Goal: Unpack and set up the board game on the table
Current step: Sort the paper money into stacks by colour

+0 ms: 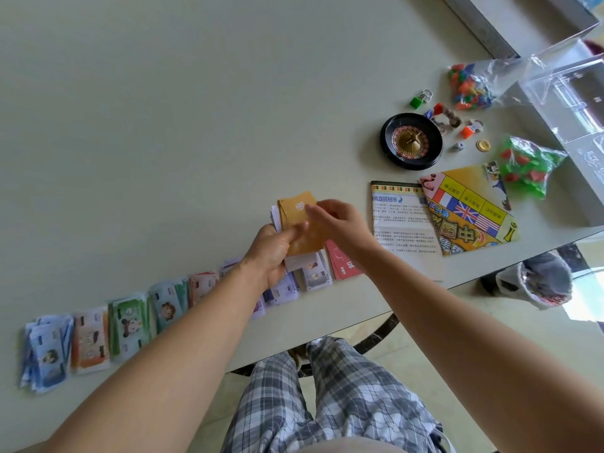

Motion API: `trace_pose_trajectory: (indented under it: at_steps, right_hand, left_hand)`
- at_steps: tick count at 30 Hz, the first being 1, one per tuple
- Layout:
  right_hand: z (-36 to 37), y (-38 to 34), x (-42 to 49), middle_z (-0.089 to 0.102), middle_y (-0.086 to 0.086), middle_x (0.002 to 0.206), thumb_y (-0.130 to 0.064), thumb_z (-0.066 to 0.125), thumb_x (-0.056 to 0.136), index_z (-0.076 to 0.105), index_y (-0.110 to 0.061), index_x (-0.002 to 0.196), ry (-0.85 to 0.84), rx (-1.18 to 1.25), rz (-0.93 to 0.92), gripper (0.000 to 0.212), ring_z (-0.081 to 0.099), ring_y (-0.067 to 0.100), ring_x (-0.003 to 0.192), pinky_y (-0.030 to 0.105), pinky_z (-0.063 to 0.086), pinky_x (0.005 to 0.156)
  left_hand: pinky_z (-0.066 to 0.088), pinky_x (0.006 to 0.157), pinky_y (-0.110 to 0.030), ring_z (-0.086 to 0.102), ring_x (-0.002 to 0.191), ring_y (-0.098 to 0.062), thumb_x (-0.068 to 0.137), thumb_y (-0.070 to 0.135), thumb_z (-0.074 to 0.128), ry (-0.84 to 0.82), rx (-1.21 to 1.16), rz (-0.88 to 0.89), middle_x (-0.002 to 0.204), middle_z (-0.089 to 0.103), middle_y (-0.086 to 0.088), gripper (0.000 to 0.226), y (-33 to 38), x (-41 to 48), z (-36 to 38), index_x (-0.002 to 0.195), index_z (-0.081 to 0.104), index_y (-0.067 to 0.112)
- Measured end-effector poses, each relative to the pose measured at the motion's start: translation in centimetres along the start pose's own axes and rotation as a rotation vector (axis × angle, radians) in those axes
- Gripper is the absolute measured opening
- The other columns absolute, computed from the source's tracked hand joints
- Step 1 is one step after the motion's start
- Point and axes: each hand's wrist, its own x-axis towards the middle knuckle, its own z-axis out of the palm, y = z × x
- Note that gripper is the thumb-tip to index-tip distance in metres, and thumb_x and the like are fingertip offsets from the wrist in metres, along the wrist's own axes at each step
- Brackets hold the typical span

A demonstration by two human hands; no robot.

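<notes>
Cards (pixel 299 212) with orange backs sit stacked just above the table (pixel 163 125) near its front edge; the left hand (pixel 273 253) grips them from below, thumb across the top; the right hand (pixel 338 223) curls its fingers onto the top card, though blur hides whether they pinch it; the right wrist covers part of some red cards (pixel 343 264); play money (pixel 127 323) runs in a row leftward along the edge; to the right lie an instruction sheet (pixel 402 230), a folded board (pixel 474 207), a roulette wheel (pixel 411 140), a bag of green and red pieces (pixel 529 165), a bag of mixed pieces (pixel 470 86) and a clear tray (pixel 572 103).
</notes>
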Motion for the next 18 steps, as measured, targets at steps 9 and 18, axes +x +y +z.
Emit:
trace_pose_trajectory:
  at_steps: [9, 18]
  right_hand:
    - [0.3, -0.5, 0.8, 0.061, 0.005, 0.062, -0.011, 0.062, 0.091, 0.065, -0.001, 0.089, -0.059, 0.213, 0.142, 0.011, 0.058, 0.014, 0.053, 0.025, 0.05, 0.054]
    - [-0.6, -0.6, 1.6, 0.059, 0.011, 0.085, -0.01, 0.05, 0.094, 0.058, -0.007, 0.089, -0.05, 0.388, 0.279, 0.01, 0.057, 0.02, 0.073, 0.03, 0.049, 0.065]
  left_hand:
    - [0.057, 0.074, -0.04, 0.068, 0.081, -0.028, 0.093, 0.014, 0.06, 0.004, -0.001, 0.025, 0.096, 0.071, -0.018, 0.019, 0.7, -0.5, -0.5, 0.108, 0.066, 0.004]
    - [0.054, 0.063, -0.032, 0.066, 0.072, -0.026, 0.094, 0.017, 0.054, 0.059, -0.044, 0.046, 0.083, 0.069, -0.014, 0.017, 0.9, -0.5, -0.6, 0.096, 0.069, 0.009]
